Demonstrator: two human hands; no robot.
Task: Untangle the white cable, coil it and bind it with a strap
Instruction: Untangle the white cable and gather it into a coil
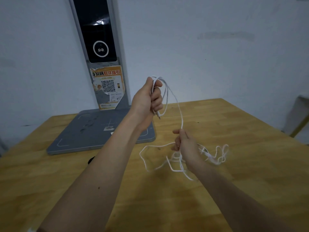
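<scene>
Above the wooden counter [217, 190], the left hand [148, 97] grips gathered loops of the white cable [179, 108]; the right hand [183, 141] pinches its running strand. The tangled remainder lies below. The cable looks light, limp, snag-prone; best drawn through loosely closed fingers.

Table [217, 190] varnished wood; cable [181, 121] smooth white plastic; scanner base [80, 131] scuffed matt grey.

Wooden table [217, 190]: grey scanner base [93, 131] at far left edge; tangled white cable [215, 156] mid-table, right of base.
</scene>
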